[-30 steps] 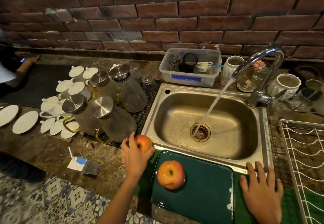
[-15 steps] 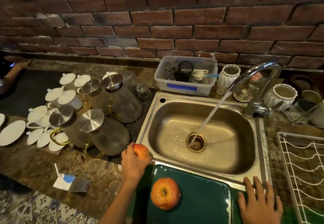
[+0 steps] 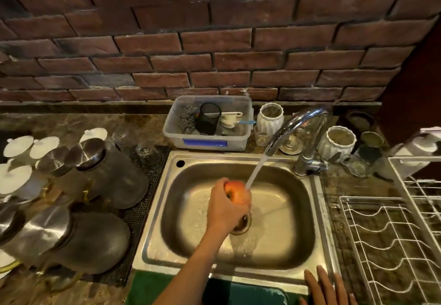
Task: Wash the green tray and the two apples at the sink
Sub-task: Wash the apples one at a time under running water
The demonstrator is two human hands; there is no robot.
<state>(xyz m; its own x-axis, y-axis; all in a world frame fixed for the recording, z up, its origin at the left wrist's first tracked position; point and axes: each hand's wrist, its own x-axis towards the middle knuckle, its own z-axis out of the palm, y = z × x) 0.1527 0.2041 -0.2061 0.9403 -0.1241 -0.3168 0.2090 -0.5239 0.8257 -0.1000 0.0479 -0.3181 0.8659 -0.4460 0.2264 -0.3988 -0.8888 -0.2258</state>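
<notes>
Head view, near edge: right hand (image 3: 328, 289) lies flat and open on the sink (image 3: 319, 211) rim, beside the green tray (image 3: 245, 294) (second apple not visible). Farther in, left hand (image 3: 226, 209) grips an apple (image 3: 236, 193) over the drain; the water stream (image 3: 256, 172) strikes its upper right, so rolling it rightward exposes the rest.

A red-orange apple (image 3: 236, 192) sits gripped over the steel sink (image 3: 317, 238), the water stream striking its top; the green tray (image 3: 250, 295), seemingly flat, lies at the sink's near edge, mostly cut off.
</notes>
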